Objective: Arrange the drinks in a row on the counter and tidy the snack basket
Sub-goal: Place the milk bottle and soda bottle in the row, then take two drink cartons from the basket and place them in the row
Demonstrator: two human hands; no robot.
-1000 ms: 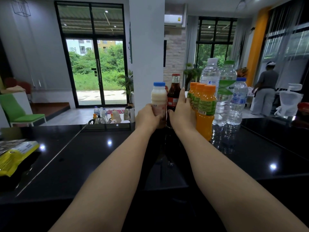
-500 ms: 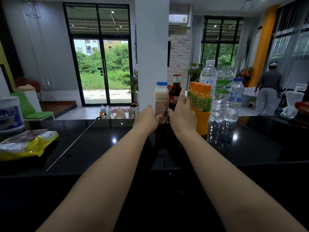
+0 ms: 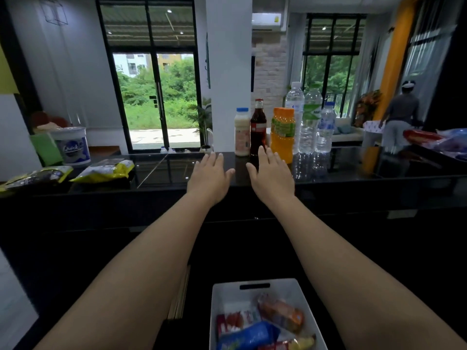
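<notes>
Hovering side by side over the near edge of the black surface (image 3: 353, 168), the left hand (image 3: 211, 176) and the right hand (image 3: 271, 176) are both spread flat with straight fingers and hold nothing. Just beyond them the drinks stand upright in a tight line along the far edge. From the left there is a milky bottle (image 3: 241, 132) with a blue cap, a cola bottle (image 3: 258, 127) with a red cap, orange juice bottles (image 3: 282, 133) that overlap in this view, then three water bottles (image 3: 311, 117), the last one the shortest. The right hand's fingertips overlap the foot of the cola bottle in the picture, but whether they touch it cannot be told. The left hand is near the milky bottle but apart from it.

The row looks done or nearly so, which suggests the drinks half of the task is closing. The water bottles stand bunched, one partly behind another, and might want a nudge into line. The snack basket (image 3: 227, 294), a white bin with a slot handle, sits low in front of the person, below the surface, with several packets jumbled inside. Two yellow snack packets (image 3: 106, 170) lie loose on the surface well to the left, near a white tub (image 3: 73, 146).

The next move probably calls for lowering the hands to the basket, or reaching left for the loose packets. Either way it needs a light pinch on the wrappers and an arm path that avoids the tall bottles.
</notes>
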